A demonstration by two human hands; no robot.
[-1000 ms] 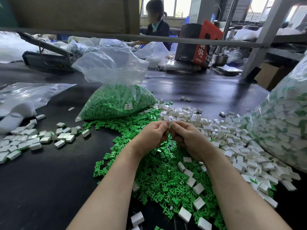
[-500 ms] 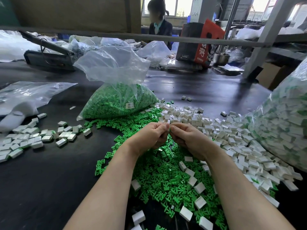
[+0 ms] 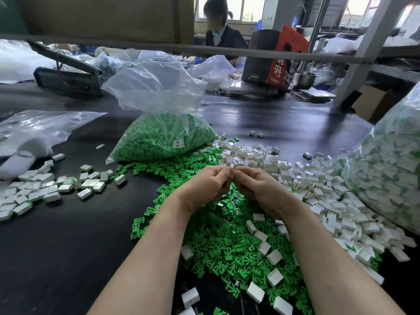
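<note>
Two bare hands pinch a small part together above heaps of green and white plastic pieces

Seen from the head camera, both forearms reach forward over a black table. The left hand and right hand meet fingertip to fingertip in the middle of the view. The fingers of both are curled in, and thumb and forefingers press together on a small piece. That piece sits exactly where the two hands touch and is almost wholly covered by the fingertips, so its shape and colour cannot be told.

Directly below the hands and wrists lies a loose heap of green plastic clips, with a few white blocks scattered on it. Just to the right of the right hand spreads a heap of white plastic housings, which runs up to a large clear sack of white housings at the right edge.

Beyond the hands stands an open clear bag of green clips. Well apart on the left lies a flat group of white blocks, near a limp clear plastic bag.

At the far side of the table sits another person, beside a red and black carton and a metal bowl
</note>
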